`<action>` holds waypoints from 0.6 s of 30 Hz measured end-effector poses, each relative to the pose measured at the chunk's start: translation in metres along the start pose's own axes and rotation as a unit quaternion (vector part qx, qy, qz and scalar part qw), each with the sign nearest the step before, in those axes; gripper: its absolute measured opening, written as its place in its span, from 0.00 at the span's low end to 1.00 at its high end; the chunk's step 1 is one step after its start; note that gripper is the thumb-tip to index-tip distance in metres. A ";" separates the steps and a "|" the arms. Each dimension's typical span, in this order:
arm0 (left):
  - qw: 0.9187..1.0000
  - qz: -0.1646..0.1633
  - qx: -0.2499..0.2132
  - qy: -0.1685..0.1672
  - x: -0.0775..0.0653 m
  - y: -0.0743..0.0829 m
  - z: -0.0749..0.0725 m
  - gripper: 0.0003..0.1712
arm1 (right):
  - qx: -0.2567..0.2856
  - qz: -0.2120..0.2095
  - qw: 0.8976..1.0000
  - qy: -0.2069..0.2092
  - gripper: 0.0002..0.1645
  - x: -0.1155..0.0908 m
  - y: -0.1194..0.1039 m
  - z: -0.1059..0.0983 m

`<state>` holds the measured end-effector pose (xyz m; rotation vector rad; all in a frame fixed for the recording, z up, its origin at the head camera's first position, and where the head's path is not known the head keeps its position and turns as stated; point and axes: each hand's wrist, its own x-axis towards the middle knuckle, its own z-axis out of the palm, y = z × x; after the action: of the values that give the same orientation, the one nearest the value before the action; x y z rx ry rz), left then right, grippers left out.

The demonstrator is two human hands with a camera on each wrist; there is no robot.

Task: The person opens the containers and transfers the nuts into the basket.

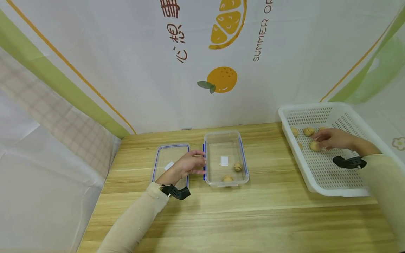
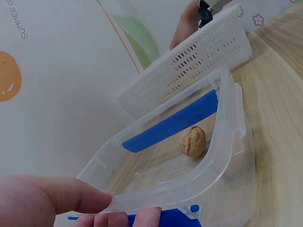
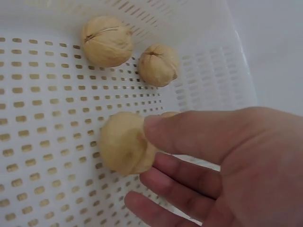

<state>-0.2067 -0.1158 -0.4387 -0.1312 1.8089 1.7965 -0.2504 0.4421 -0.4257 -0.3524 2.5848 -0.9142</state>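
My left hand [image 1: 192,163] is at the left side of a clear plastic container [image 1: 218,149] with blue latches. In the left wrist view the thumb lies along the container's rim and the fingertips [image 2: 147,217] bend against the blue latch, gripping the wall between them. Two walnuts lie inside the container, one a brown walnut [image 2: 192,141] near the right wall. Inside a white perforated basket [image 1: 297,163] on the right, my right hand [image 1: 336,139] holds a pale walnut [image 3: 122,144] between thumb and fingers, low over the basket floor.
Several other walnuts [image 3: 107,41] lie in the basket around the right hand. Left of the container, the clear lid [image 1: 164,154] with a blue seal rests on the wooden table [image 1: 240,218], partly under the left forearm. A fruit-printed white cloth [image 1: 142,70] hangs behind.
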 end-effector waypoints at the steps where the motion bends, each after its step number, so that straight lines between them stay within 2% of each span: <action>1: 1.000 0.000 0.000 0.000 0.000 0.000 0.000 0.29 | -0.008 0.001 1.000 0.003 0.25 0.000 -0.001 -0.002; 4: 1.000 0.000 0.001 0.001 0.001 0.000 0.000 0.29 | -0.038 0.013 0.999 0.015 0.24 -0.002 -0.005 -0.006; 9: 1.000 0.000 -0.002 0.003 0.002 -0.001 0.000 0.28 | -0.102 0.003 0.993 0.061 0.23 -0.006 -0.010 -0.010; 13: 1.000 0.001 -0.004 0.003 0.002 -0.001 0.000 0.27 | -0.126 -0.007 0.988 0.085 0.24 -0.011 -0.015 -0.014; 18: 1.000 0.003 0.002 -0.002 0.002 -0.002 -0.001 0.28 | -0.145 -0.008 0.985 0.092 0.27 -0.016 -0.023 -0.018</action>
<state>-0.2080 -0.1164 -0.4413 -0.1200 1.8113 1.7965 -0.2410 0.4403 -0.3942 -0.3825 2.8968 -0.5989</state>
